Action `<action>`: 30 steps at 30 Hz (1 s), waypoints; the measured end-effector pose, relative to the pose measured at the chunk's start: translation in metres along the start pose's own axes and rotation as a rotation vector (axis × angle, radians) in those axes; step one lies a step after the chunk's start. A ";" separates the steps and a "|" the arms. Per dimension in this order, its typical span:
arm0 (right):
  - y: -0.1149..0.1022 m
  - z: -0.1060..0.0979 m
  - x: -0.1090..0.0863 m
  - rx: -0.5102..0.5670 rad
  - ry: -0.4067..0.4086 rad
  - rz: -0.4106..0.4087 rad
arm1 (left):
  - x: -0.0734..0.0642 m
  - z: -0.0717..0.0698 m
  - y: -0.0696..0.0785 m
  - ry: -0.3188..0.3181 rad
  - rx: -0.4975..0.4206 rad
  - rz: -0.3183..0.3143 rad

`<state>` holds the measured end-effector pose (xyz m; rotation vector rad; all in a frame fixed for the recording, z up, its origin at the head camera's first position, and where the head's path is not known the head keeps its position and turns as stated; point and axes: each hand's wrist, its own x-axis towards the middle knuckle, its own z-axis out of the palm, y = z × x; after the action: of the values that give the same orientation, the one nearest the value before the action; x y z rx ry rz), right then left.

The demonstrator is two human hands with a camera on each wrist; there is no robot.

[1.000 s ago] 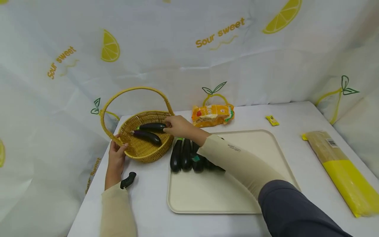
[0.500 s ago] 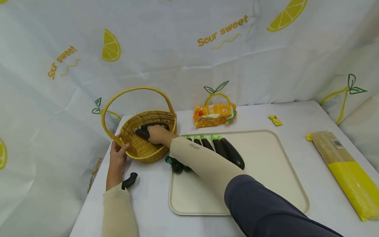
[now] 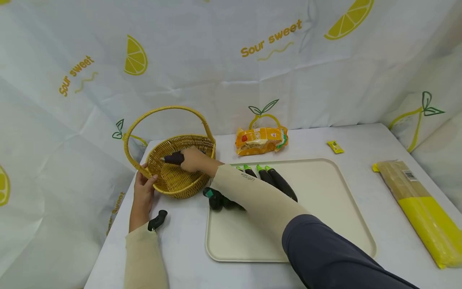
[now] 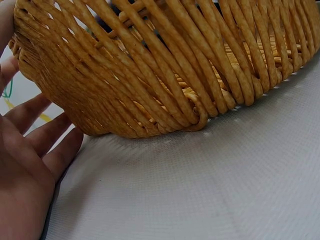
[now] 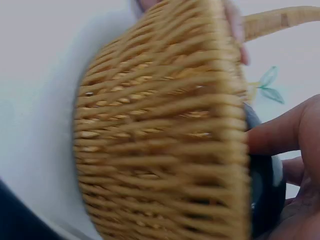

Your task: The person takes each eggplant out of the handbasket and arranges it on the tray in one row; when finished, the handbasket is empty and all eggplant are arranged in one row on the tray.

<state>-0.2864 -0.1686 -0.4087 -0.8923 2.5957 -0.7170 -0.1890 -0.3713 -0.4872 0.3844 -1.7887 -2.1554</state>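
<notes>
In the head view, a yellow wicker basket [image 3: 180, 186] with a tall hoop handle stands at the table's left. My left hand [image 3: 143, 192] holds its left rim, thumb over the edge; in the left wrist view the fingers [image 4: 62, 145] of that hand lie against the woven outer wall. My right hand [image 3: 196, 160] reaches inside and grips a dark purple eggplant [image 3: 174, 158], whose stem end points left. The right wrist view shows that eggplant [image 5: 265, 195] behind the basket rim, under the thumb. A second eggplant in the basket is mostly hidden by the right hand.
A beige tray [image 3: 249, 249] right of the basket bears several eggplants [image 3: 281, 182], partly covered by the right sleeve. An orange food packet [image 3: 261, 141] lies at the back, a small yellow packet [image 3: 335, 147] further right, and a long yellow-clear bag [image 3: 420, 212] at the right edge.
My right hand left the end of the rear eggplant, moved left onto the front one, and has shifted it slightly backward in the basket. My left hand stays on the rim.
</notes>
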 end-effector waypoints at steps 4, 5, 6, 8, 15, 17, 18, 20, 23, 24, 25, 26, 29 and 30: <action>0.005 -0.018 -0.017 0.088 0.043 0.002 | 0.000 0.000 0.000 -0.004 0.025 -0.008; 0.008 -0.022 -0.021 0.098 0.046 0.004 | -0.001 0.000 0.001 -0.004 0.025 -0.009; 0.011 -0.025 -0.026 0.110 0.049 0.007 | -0.001 0.000 0.001 -0.002 0.023 -0.009; 0.017 -0.031 -0.034 0.123 0.060 0.007 | -0.001 -0.001 0.002 -0.001 0.027 -0.009; 0.045 -0.047 -0.075 0.323 0.160 0.012 | 0.000 -0.001 0.002 -0.002 -0.009 -0.006; 0.054 -0.051 -0.086 0.421 0.187 0.017 | 0.000 -0.001 0.002 -0.002 -0.024 -0.010; 0.059 -0.053 -0.091 0.472 0.199 0.025 | 0.000 -0.001 0.001 0.001 -0.030 -0.012; 0.069 -0.057 -0.103 0.560 0.217 0.038 | 0.000 0.000 0.001 0.003 -0.036 -0.018; 0.086 -0.062 -0.121 0.633 0.238 0.045 | 0.000 0.001 0.000 0.004 -0.032 -0.032; 0.092 -0.064 -0.128 0.645 0.242 0.046 | -0.001 0.000 0.000 0.004 -0.025 -0.034; 0.097 -0.065 -0.134 0.639 0.246 0.044 | -0.001 0.000 0.000 0.004 -0.025 -0.036; 0.103 -0.067 -0.140 0.633 0.248 0.037 | -0.001 0.000 0.000 0.007 -0.021 -0.036; 0.119 -0.070 -0.157 0.611 0.256 0.036 | -0.002 -0.001 0.000 0.005 -0.034 -0.026; 0.123 -0.072 -0.163 0.603 0.259 0.042 | -0.002 0.000 0.001 0.001 -0.042 -0.021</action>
<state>-0.2533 0.0452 -0.3972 -0.5795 2.3521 -1.5742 -0.1871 -0.3709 -0.4866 0.3955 -1.7435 -2.2024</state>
